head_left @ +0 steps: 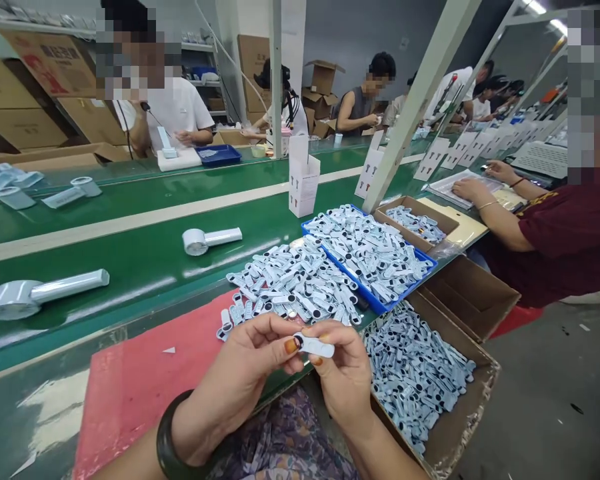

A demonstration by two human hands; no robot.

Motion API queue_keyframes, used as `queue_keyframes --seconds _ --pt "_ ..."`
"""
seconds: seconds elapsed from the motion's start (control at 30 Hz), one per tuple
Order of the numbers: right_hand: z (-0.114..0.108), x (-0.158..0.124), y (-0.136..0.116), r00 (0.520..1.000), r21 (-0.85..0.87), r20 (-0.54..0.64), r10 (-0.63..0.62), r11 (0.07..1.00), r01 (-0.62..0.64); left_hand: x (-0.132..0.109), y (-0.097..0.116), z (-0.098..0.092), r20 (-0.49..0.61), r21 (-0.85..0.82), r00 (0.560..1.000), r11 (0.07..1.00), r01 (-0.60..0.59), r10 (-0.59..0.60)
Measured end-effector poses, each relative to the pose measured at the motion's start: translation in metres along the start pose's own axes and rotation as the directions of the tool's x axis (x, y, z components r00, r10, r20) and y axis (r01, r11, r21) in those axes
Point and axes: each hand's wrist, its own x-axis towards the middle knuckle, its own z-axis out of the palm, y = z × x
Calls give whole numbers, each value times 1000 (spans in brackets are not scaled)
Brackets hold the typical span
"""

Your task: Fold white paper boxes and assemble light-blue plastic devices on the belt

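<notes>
Both my hands hold one small white plastic strip piece (316, 346) in front of me, above my lap. My left hand (245, 370) pinches its left end with thumb and fingers closed; a dark bangle sits on that wrist. My right hand (344, 373) grips its right end from below, fingers curled. Just beyond my hands lies a loose heap of the same white pieces (293, 283) on the edge of a pink mat (145, 373).
A blue tray (380, 303) and a cardboard box (450, 427) at my right hold several more pieces. White handheld devices (40, 292) lie on the green conveyor belt (145, 257). A person in a maroon shirt (565, 240) works at my right; others sit across the belt.
</notes>
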Motion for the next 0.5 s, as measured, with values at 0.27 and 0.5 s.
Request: queue_keyframes --seconds 0.27,0.5 --pt "22 7 4 993 -109 106 -53 992 64 -6 13 -28 -17 17 1000 1000 -21 21" --pt "20 18 -7 958 -525 280 65 845 96 -10 30 -64 11 257 998 964 -69 69"
